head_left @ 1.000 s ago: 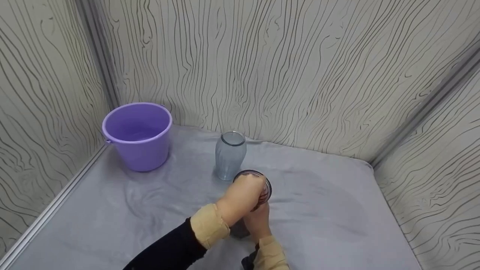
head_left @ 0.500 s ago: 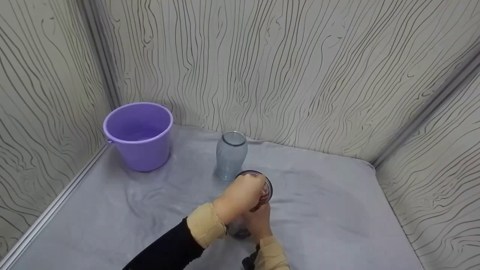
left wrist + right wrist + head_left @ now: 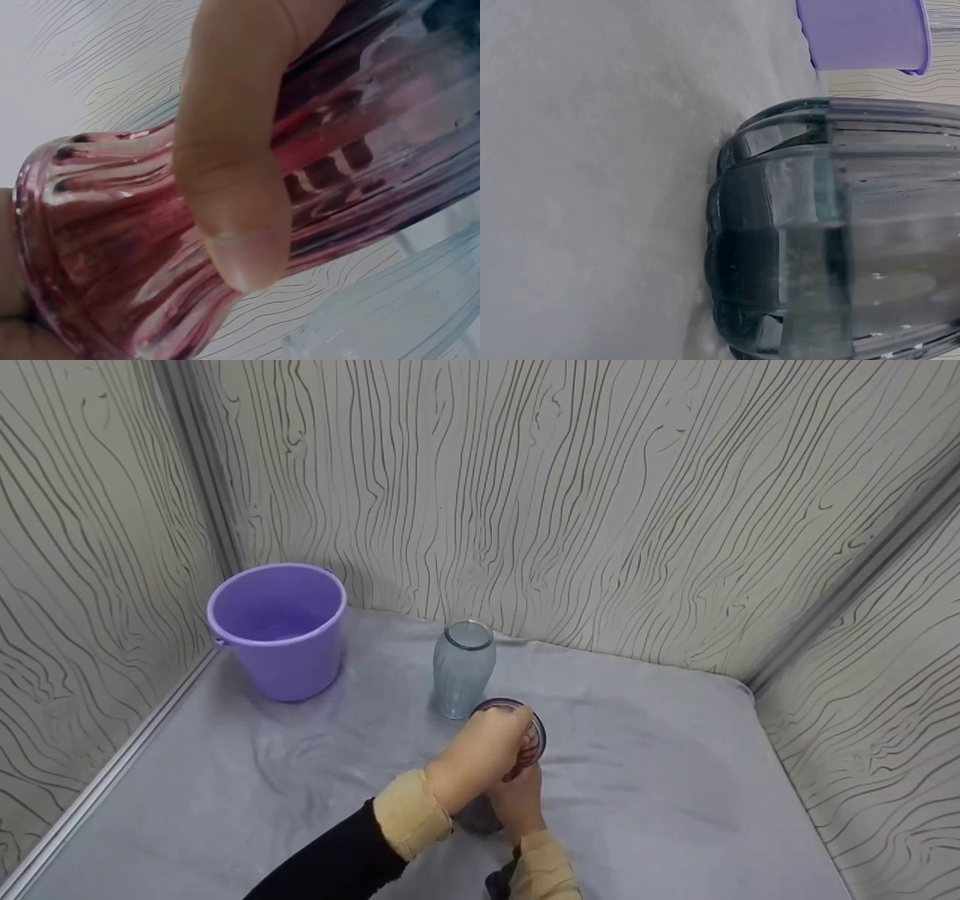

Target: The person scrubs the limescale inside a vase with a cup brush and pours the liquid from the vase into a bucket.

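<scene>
A ribbed glass vase with a pinkish flared rim [image 3: 135,255] and a darker base [image 3: 765,247] stands between both hands. My left hand [image 3: 480,746] is bent over its mouth, knuckles up, covering part of the opening. Its fingers are mostly hidden, and I cannot tell what they hold. Lower down, my right hand [image 3: 517,802] grips the vase's neck, with the thumb [image 3: 232,165] laid across the glass in the left wrist view. In the right wrist view the vase's base is close against the grey cloth [image 3: 592,187]. Just behind the hands stands a pale blue glass vase [image 3: 463,675], upright.
A purple bucket [image 3: 300,671] stands at the back left of the cloth-covered table, near the corner of the walls. Wood-grain-patterned panels [image 3: 562,495] rise behind and at both sides. A metal edge strip [image 3: 112,772] runs along the table's left side.
Both hands keep nearly the same place on the pinkish vase; the left wrist has shifted slightly left and down. The pale blue vase and the bucket have not moved.
</scene>
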The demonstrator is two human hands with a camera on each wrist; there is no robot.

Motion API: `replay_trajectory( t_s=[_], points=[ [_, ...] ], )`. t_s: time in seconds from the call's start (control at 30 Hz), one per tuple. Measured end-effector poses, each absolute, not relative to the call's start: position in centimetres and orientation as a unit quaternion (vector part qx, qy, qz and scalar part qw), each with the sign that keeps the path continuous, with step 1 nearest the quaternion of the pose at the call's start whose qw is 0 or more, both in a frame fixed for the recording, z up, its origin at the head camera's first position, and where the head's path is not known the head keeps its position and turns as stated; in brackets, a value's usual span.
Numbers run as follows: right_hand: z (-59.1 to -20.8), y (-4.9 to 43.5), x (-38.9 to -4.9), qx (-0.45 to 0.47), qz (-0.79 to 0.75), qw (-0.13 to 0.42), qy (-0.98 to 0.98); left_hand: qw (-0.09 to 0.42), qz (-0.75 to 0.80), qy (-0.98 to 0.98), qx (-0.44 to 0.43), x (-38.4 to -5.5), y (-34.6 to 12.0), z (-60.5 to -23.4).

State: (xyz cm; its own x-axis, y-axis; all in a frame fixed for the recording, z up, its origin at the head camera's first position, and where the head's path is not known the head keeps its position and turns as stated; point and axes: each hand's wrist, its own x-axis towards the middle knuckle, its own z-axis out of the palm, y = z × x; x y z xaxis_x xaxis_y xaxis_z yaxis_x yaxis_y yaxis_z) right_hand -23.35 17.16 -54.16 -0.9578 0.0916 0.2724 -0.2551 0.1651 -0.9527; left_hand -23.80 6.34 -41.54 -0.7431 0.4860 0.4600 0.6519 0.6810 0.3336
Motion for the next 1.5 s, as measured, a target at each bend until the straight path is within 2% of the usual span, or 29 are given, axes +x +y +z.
replay_trajectory(
  t_s=[0.17,0.5,0.73,0.97,1.1,1.27,1.5],
  points=[
    [-54.2,17.1,-23.3,0.054,0.615,0.152,-0.772,0.180,-0.192,-0.914,-0.310,-23.8,6.7,-41.4],
    [-54.7,16.8,-23.3,0.062,0.619,0.166,-0.765,0.160,-0.125,-0.919,-0.337,-23.8,6.4,-41.0],
    [-54.9,16.9,-23.2,0.078,0.630,0.167,-0.754,0.161,-0.173,-0.908,-0.345,-24.3,6.0,-41.5],
    [-54.7,16.9,-23.1,0.083,0.631,0.162,-0.754,0.135,-0.229,-0.902,-0.341,-24.5,5.7,-41.4],
    [-54.5,17.0,-23.0,0.075,0.648,0.155,-0.742,0.145,-0.253,-0.894,-0.341,-24.4,5.8,-41.5],
    [-54.3,17.1,-23.1,0.073,0.659,0.146,-0.734,0.154,-0.263,-0.889,-0.341,-24.4,6.0,-41.5],
    [-54.4,17.0,-23.3,0.082,0.632,0.167,-0.753,0.148,-0.232,-0.906,-0.320,-24.1,6.5,-41.3]
  ],
)
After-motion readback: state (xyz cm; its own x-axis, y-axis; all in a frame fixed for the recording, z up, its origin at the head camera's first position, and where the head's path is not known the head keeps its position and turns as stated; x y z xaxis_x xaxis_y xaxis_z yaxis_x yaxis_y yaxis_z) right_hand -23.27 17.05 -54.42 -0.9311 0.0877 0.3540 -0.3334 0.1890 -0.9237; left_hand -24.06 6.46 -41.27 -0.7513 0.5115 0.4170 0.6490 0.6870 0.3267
